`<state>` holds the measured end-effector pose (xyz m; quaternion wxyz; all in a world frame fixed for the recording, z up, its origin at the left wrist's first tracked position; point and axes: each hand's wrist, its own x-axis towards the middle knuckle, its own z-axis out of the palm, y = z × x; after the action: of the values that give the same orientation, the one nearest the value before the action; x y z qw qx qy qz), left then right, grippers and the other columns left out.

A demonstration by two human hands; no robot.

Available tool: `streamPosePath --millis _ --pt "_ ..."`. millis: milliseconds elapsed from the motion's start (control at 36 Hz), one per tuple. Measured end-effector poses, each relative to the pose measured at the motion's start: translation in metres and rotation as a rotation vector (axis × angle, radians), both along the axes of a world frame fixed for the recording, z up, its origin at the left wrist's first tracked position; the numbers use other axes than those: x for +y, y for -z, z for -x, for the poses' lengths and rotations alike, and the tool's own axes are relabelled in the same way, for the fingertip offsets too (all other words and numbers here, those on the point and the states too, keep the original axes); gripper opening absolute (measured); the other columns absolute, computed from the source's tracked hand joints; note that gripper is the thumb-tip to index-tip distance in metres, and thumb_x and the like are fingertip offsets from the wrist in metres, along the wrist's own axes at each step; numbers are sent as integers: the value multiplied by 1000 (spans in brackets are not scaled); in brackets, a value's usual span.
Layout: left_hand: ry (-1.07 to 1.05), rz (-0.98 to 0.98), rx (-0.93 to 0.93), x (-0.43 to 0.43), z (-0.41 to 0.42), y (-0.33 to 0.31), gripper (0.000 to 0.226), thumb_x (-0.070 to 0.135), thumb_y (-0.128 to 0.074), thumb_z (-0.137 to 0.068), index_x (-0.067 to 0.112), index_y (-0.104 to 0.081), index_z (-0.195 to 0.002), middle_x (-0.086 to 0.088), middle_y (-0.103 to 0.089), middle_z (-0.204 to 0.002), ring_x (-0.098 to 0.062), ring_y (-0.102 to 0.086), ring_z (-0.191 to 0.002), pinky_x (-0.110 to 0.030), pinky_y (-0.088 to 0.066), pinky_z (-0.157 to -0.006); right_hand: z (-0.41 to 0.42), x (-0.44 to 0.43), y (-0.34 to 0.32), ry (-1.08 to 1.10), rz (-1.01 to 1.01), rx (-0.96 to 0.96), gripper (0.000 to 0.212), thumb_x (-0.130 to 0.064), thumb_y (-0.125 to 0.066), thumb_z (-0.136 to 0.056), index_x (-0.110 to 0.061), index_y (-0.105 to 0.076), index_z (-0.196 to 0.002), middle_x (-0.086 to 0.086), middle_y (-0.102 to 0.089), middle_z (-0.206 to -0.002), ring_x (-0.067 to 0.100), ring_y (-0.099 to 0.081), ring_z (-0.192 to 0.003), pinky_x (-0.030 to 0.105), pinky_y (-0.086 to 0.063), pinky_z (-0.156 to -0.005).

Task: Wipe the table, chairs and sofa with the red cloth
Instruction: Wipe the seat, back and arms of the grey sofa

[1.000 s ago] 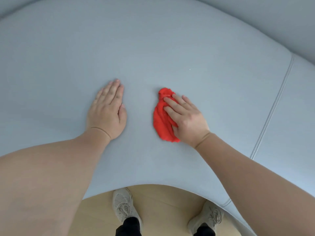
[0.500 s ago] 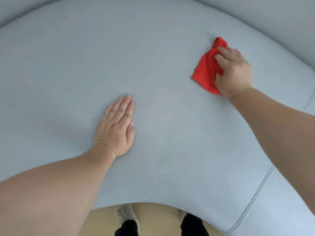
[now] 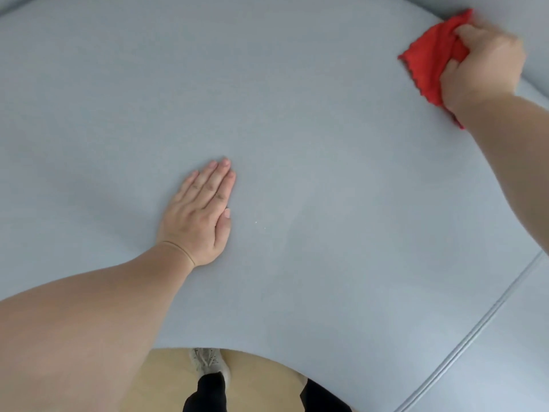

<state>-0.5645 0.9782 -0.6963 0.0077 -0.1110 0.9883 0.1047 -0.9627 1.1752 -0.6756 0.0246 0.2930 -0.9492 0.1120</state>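
A pale grey-blue sofa seat cushion (image 3: 297, 114) fills most of the view. The red cloth (image 3: 430, 60) lies bunched at the cushion's far right, close to where the seat meets the backrest. My right hand (image 3: 481, 63) presses on it with fingers curled into the fabric. My left hand (image 3: 202, 215) lies flat on the middle of the cushion, palm down, fingers together, holding nothing.
A piped seam (image 3: 490, 313) runs diagonally at the lower right, dividing this cushion from the neighbouring one (image 3: 511, 367). The backrest (image 3: 534, 31) rises at the top right. Below the cushion's front edge is a wooden floor (image 3: 166, 382) with my shoe (image 3: 208, 361).
My right hand has swept the red cloth from the cushion's middle away to the far right, up near the backrest. My left hand stays flat on the cushion.
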Motion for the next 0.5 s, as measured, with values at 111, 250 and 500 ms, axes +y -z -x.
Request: streamPosePath --millis 111,250,500 --pt "-8 2 -20 0 1 0 58 18 -33 -87 -1 -36 -141 -15 -32 -150 -29 -25 -140 -40 -15 -118 5 -5 0 87 -13 -20 42 -22 -34 -70 -8 -60 -100 19 -63 -106 41 -55 -96 42 -43 -80" --pt "-10 5 -16 0 0 0 57 19 -31 -88 0 -34 -141 -14 -32 -150 -29 -25 -140 -40 -16 -118 -24 -46 -8 -95 68 -118 50 -21 -41 -78 -9 -62 -121 13 -57 -135 32 -52 -123 33 -36 -102" --pt "0 1 -17 -1 -1 -1 57 19 -32 -87 0 -35 -141 -14 -32 -150 -29 -25 -140 -39 -14 -118 -42 -79 -2 -226 2 -104 54 -48 -35 -91 -13 -57 -125 5 -46 -145 28 -44 -131 36 -36 -104"
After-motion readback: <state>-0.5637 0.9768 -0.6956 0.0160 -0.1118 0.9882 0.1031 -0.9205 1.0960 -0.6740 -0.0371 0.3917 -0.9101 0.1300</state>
